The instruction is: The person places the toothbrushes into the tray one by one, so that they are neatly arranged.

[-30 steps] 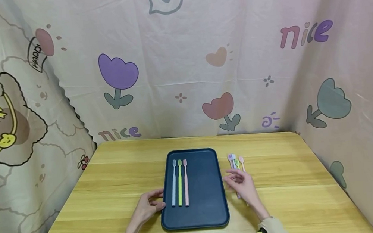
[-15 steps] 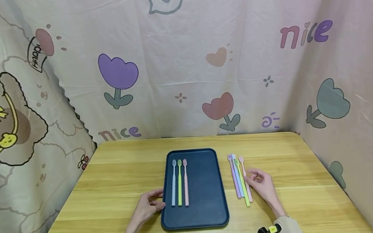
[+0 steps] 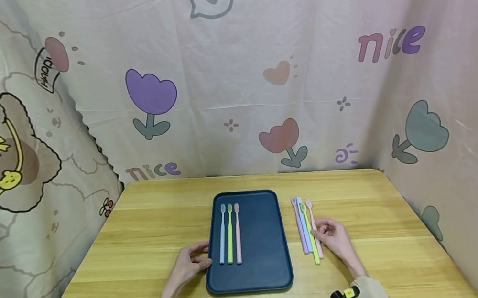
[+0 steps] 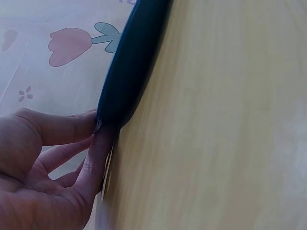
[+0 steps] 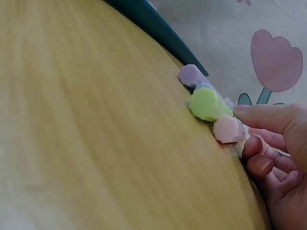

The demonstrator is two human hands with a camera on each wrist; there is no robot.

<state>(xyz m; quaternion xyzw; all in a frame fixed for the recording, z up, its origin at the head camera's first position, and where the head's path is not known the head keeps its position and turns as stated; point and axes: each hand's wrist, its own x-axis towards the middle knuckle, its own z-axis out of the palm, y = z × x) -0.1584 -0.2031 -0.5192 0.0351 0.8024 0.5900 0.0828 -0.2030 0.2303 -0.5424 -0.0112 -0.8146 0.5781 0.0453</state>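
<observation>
A dark blue tray (image 3: 267, 261) lies on the wooden table. On its left side a light blue toothbrush (image 3: 222, 237), a green toothbrush (image 3: 230, 236) and a pink toothbrush (image 3: 237, 235) stand side by side, heads away. My left hand (image 3: 190, 260) touches the tray's left edge with thumb and fingers. Right of the tray lie a purple toothbrush (image 3: 300, 229), a blue toothbrush (image 3: 305, 231), a green toothbrush (image 3: 311, 238) and a pink toothbrush (image 3: 319, 247), bunched together. At the pink and green handles is my right hand (image 3: 336, 238), thumb reaching over, with a gap to its curled fingers.
The wooden table (image 3: 151, 224) extends on both sides of the tray. A patterned curtain (image 3: 231, 73) hangs behind and at the sides. A black device with a yellow label (image 3: 345, 296) sits on the right wrist.
My right hand has moved right, away from the tray's edge, to the pink toothbrush, and its thumb has since reached farther left. The left hand and tray have stayed put.
</observation>
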